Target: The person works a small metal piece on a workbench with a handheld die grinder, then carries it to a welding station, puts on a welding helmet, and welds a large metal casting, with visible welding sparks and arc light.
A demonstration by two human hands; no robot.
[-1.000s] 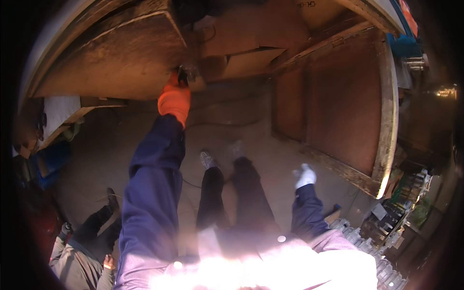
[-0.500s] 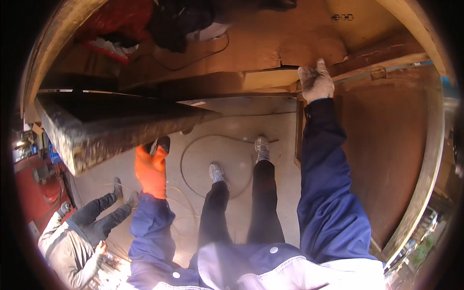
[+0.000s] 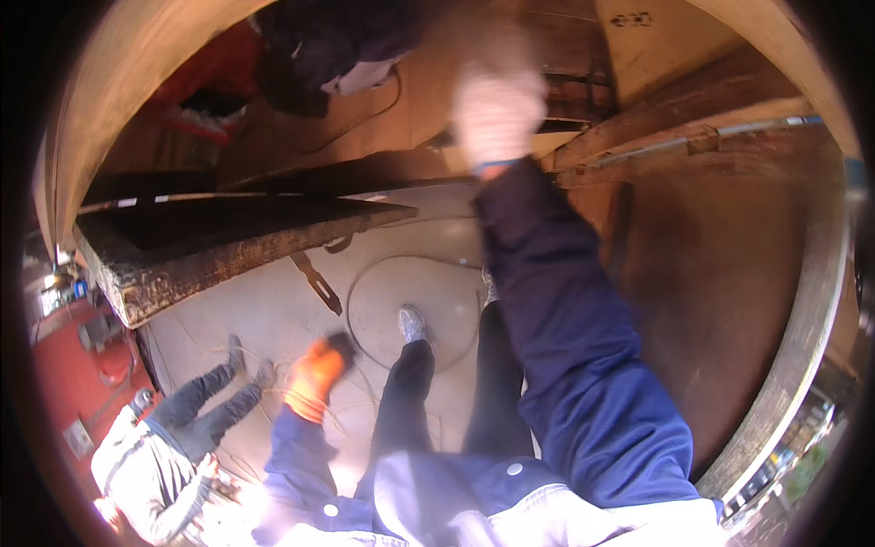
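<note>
My right hand, in a pale glove, is smeared by motion over the wooden compartment; its fingers cannot be made out. Brown slats show just beyond it. My left hand, in an orange glove with dark finger ends, is raised in front of me, a little blurred. Whether it holds anything is unclear. Ahead of it, a dark slotted metal strip, like a hasp, hangs below a worn wooden door standing out at the left. My left hand is apart from both.
A brown wooden door stands at my right. Dark cloth and a red bag lie in the compartment. A hose loops on the floor by my feet. Another person is at the lower left, near a red machine.
My right hand has left the compartment's front edge and moved left and inward. My left hand has dropped back from the left door, leaving the metal strip in sight. Slats now show near the right hand.
</note>
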